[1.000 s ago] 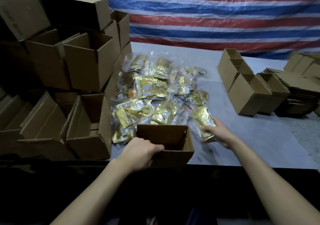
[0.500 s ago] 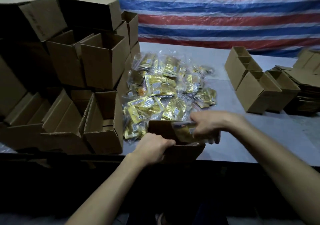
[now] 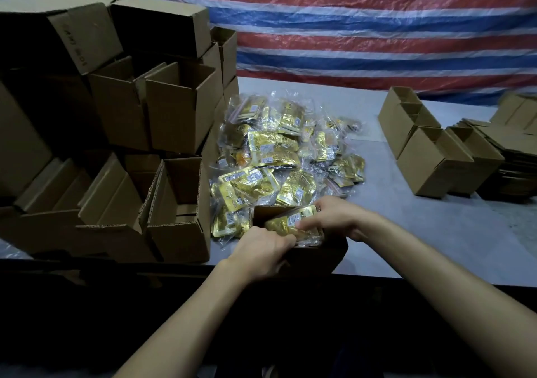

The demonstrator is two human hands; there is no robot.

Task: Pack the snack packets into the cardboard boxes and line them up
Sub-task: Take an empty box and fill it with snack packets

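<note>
Change: right hand, off pile at 12 o'clock, now pinches gold packet into box; left hand grips rim, 7 o'clock. Nearly packed.

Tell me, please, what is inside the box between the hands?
A gold snack packet sits tilted in the box, held by the right hand; the left hand grips its near wall. The packet and hands hide anything underneath.
</note>
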